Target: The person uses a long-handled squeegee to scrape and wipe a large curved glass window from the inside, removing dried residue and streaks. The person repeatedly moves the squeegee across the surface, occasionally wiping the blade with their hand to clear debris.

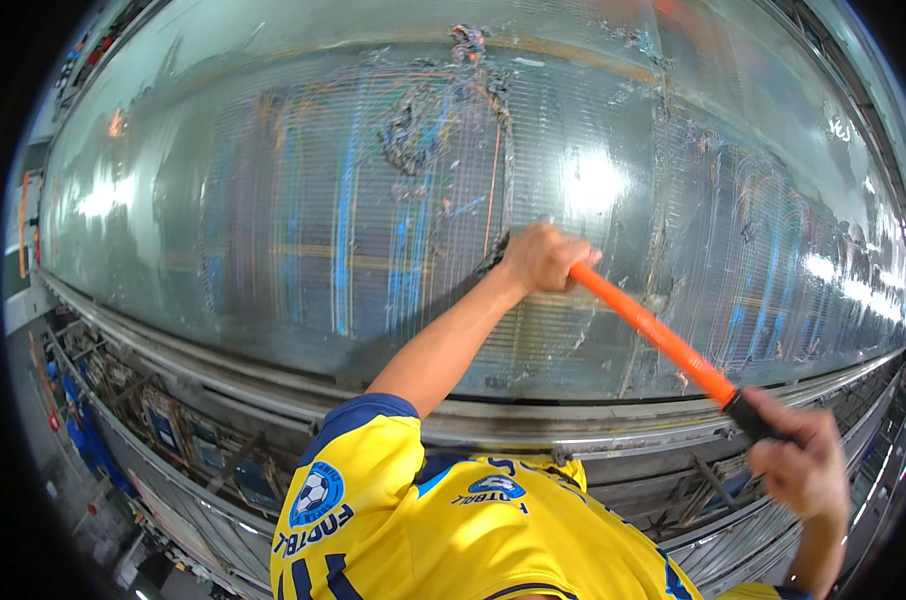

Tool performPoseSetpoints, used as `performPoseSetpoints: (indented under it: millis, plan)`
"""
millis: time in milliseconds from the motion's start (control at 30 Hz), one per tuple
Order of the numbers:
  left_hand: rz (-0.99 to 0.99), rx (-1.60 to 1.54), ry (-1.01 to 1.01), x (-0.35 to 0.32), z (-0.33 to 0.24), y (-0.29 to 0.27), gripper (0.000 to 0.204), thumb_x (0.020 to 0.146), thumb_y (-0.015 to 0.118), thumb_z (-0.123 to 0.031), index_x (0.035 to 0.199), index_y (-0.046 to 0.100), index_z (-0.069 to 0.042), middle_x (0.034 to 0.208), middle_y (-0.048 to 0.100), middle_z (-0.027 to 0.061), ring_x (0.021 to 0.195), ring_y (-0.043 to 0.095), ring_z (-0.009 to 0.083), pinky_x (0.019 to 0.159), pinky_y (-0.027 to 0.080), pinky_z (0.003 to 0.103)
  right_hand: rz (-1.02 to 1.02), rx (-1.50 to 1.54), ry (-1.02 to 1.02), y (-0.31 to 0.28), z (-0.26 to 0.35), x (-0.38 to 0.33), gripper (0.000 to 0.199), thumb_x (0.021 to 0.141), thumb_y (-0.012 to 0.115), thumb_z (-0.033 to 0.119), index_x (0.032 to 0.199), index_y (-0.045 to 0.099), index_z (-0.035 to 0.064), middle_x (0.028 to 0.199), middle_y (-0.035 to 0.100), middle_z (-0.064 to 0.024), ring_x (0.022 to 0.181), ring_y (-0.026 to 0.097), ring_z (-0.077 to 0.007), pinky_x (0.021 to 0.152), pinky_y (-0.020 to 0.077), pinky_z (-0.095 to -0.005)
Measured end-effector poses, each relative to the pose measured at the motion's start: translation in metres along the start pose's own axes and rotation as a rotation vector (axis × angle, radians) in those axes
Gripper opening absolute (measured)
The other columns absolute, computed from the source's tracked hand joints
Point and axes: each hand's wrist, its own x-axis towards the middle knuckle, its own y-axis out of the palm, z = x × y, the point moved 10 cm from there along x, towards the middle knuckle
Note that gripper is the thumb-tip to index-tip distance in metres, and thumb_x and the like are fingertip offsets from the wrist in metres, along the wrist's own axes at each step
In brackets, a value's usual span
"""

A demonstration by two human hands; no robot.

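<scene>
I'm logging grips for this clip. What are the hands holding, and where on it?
Both hold one long orange pole: left hand grips its upper end, right hand its lower black end.

The pole (pixel 663 338) slants across the sheet (pixel 303 200), above the frame (pixel 273 385).

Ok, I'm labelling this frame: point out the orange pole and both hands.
orange pole (pixel 663 338), head view, middle of shaft.
left hand (pixel 541 258), head view, knuckles.
right hand (pixel 798 455), head view, back of hand.
</scene>
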Motion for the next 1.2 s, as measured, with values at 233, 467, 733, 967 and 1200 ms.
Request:
performPoseSetpoints:
  millis: [233,467,733,967,1200]
  plan:
    - [-0.182,0.067,0.090,0.146,0.100,-0.018,0.042,0.097,0.067,-0.026,0.062,0.051,-0.009,0.057,0.056,0.0115,0.048,0.057,0.0337,0.044,0.043,0.043,-0.124,-0.103,-0.112,-0.075,0.136,0.071,0.061,0.082,0.067,0.005,0.142,0.058,-0.0018,0.069,0.060,-0.0021,0.041,0.041,-0.0027,0.037,0.0289,-0.0201]
    - [-0.072,0.297,0.130,0.217,0.210,-0.072,0.041,0.093,0.069,-0.035,0.063,0.055,-0.011,0.062,0.061,0.0114,0.056,0.059,0.0379,0.051,0.047,0.045,-0.042,0.015,-0.233,-0.032,0.166,0.148,0.064,0.088,0.062,0.008,0.151,0.053,0.0126,0.073,0.057,-0.0001,0.043,0.042,-0.0034,0.036,0.0302,-0.0206]
    - [0.085,0.154,0.052,0.078,0.060,0.023,0.045,0.088,0.068,-0.041,0.057,0.051,-0.013,0.057,0.057,0.0113,0.056,0.058,0.0388,0.058,0.049,0.049,0.150,0.408,-0.152,0.016,-0.049,0.061,0.063,0.095,0.054,0.002,0.157,0.044,0.0096,0.082,0.062,-0.0088,0.043,0.043,-0.0081,0.039,0.0300,-0.0237]
    - [0.088,0.084,-0.042,-0.100,-0.087,0.042,0.047,0.087,0.072,-0.035,0.053,0.047,-0.013,0.050,0.051,0.0099,0.050,0.054,0.0364,0.052,0.045,0.047,0.171,0.323,-0.001,0.080,-0.210,-0.047,0.061,0.095,0.059,0.000,0.154,0.049,0.0095,0.078,0.063,-0.0067,0.045,0.043,-0.0062,0.041,0.0321,-0.0237]
    - [0.102,0.126,-0.060,-0.187,-0.122,-0.001,0.047,0.085,0.074,-0.028,0.053,0.044,-0.013,0.049,0.050,0.0082,0.047,0.054,0.0313,0.049,0.043,0.043,0.335,0.233,-0.020,0.137,-0.219,-0.091,0.059,0.098,0.063,0.002,0.155,0.047,0.0076,0.077,0.056,0.0043,0.056,0.044,-0.0029,0.052,0.0367,-0.0218]
